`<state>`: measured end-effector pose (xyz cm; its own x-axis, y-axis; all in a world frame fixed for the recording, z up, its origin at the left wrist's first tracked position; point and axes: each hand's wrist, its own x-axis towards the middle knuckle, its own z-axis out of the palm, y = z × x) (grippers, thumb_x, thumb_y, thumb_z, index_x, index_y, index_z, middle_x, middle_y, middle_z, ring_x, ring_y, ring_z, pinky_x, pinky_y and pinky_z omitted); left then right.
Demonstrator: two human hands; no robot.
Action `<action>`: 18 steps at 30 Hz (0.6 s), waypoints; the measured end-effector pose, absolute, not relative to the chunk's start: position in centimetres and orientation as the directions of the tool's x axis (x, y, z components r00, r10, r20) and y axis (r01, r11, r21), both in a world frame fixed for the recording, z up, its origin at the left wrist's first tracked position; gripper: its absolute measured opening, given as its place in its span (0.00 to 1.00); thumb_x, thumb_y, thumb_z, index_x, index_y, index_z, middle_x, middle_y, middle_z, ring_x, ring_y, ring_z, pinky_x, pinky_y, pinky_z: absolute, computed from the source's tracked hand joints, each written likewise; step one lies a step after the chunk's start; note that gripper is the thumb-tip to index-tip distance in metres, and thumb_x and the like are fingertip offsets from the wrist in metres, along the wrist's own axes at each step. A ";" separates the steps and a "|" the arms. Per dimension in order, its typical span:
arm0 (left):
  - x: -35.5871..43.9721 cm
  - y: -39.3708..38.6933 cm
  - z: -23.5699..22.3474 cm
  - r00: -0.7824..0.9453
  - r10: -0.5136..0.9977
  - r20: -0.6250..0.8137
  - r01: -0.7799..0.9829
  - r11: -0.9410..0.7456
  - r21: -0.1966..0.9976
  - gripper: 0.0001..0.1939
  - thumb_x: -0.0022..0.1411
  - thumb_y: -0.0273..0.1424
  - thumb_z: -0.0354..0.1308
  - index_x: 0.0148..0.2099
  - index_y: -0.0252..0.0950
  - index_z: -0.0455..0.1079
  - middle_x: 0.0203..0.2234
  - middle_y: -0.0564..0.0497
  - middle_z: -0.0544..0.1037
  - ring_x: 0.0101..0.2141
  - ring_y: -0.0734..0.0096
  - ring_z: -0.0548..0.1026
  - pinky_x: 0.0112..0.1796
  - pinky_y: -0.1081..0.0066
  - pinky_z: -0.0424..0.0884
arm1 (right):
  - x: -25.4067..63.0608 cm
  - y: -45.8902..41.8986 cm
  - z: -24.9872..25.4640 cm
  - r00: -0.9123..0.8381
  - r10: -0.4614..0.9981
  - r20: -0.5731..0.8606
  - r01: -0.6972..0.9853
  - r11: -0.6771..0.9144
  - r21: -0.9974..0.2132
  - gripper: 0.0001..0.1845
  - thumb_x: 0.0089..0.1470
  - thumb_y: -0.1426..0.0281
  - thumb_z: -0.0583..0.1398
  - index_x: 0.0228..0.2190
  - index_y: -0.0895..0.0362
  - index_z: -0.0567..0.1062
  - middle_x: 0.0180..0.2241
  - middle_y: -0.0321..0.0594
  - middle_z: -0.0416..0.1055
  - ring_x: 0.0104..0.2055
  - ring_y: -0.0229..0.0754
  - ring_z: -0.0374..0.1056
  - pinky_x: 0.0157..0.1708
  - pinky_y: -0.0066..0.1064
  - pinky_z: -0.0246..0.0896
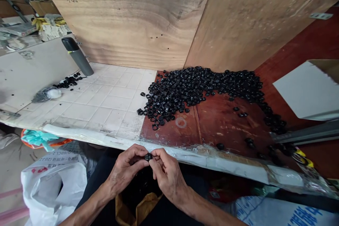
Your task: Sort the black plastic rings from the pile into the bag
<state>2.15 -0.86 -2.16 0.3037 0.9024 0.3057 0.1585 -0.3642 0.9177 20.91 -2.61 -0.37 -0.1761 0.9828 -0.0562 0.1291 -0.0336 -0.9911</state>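
A small black ring-like plastic part [148, 156] is pinched between the fingertips of both my hands, just in front of the table's padded edge. My left hand [129, 165] grips it from the left with thumb and forefinger. From the other side, my right hand [166, 171] holds it the same way; fingers cover much of the part. Below my hands, a yellow-brown bag [144, 210] with dark contents sits between my legs. A big heap of similar black parts [180, 88] spreads over the red-brown board [214, 123] beyond.
A grey bottle [81, 61] stands back left, near small black pieces [67, 82] and a plastic bag [43, 94]. Wooden panels [137, 28] wall the back. At right are a white box [308, 91] and yellow-handled tool [304, 159]. A white sack [53, 187] lies lower left.
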 end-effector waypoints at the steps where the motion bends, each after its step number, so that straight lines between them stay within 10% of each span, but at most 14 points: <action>1: 2.2 -0.9 -2.4 0.297 0.914 0.277 0.120 -0.323 0.939 0.06 0.66 0.30 0.65 0.45 0.40 0.73 0.40 0.49 0.79 0.39 0.68 0.81 0.40 0.71 0.80 | 20.9 -2.6 -0.4 -0.195 0.981 -0.015 0.154 0.015 -0.988 0.08 0.60 0.62 0.58 0.33 0.54 0.69 0.19 0.29 0.62 0.19 0.35 0.59 0.23 0.28 0.54; 7: 0.7 -1.1 -0.9 0.443 0.833 0.331 0.255 -0.471 0.844 0.09 0.69 0.24 0.59 0.49 0.41 0.74 0.44 0.47 0.80 0.44 0.67 0.80 0.45 0.70 0.77 | 20.7 -2.5 -0.5 -0.305 0.910 -0.283 0.098 -0.265 -0.959 0.03 0.60 0.68 0.55 0.35 0.54 0.66 0.15 0.26 0.64 0.16 0.36 0.61 0.23 0.28 0.56; 12: 1.2 2.4 2.0 0.524 0.850 0.056 0.479 -0.349 0.805 0.06 0.62 0.33 0.67 0.38 0.37 0.74 0.33 0.52 0.78 0.32 0.70 0.77 0.34 0.72 0.73 | 23.5 2.9 -0.8 -0.158 0.981 0.110 0.558 0.180 -0.810 0.03 0.58 0.70 0.60 0.33 0.55 0.71 0.26 0.37 0.71 0.28 0.42 0.69 0.31 0.32 0.60; 18: 6.9 8.7 -2.1 0.140 0.949 0.282 0.771 -0.283 0.571 0.10 0.59 0.28 0.66 0.42 0.36 0.72 0.38 0.46 0.78 0.35 0.60 0.80 0.40 0.61 0.77 | 24.8 9.5 -2.8 -0.104 0.968 0.230 0.830 0.212 -0.517 0.10 0.55 0.75 0.64 0.40 0.56 0.74 0.40 0.45 0.73 0.37 0.46 0.71 0.34 0.32 0.62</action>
